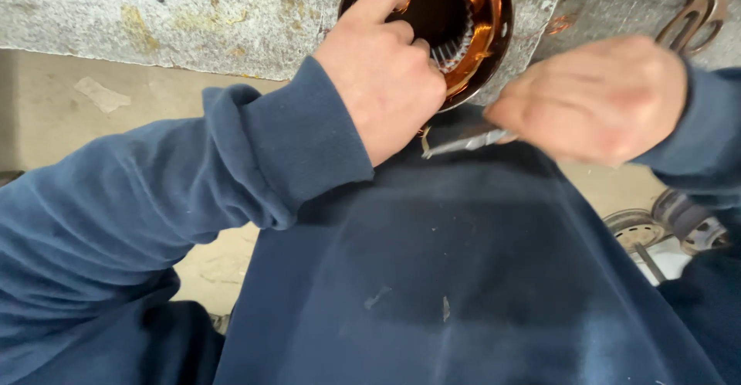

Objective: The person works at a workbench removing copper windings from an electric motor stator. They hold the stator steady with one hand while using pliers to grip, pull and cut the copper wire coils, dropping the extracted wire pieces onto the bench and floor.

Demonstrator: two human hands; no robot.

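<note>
A: Start at the fingers. The left hand (382, 64) has its fingers curled over the rim of the round metal housing (494, 41), the index finger stretched out along the top edge, the rest bent down into the opening.

B: And inside that opening the copper winding (478, 3) shows, shiny orange, wrapped round a ring of grey slotted teeth just beside the knuckles.

A: The right hand (598, 95) is closed tight, fingers together, clamped on a thin grey metal tool (467, 143). Its tip points left, toward the lower edge of the housing, under the left hand.

B: That hand is blurred, so what kind of tool it is can't be told; it looks like a flat blade or strip.

A: Moving outward: both arms wear dark blue sleeves (255, 161), and the same blue cloth fills the lower part of the view.

B: The housing sits at the near edge of a grey, speckled workbench (193, 14). Far right, low down, some round metal parts (637, 230) lie on the pale floor.
</note>
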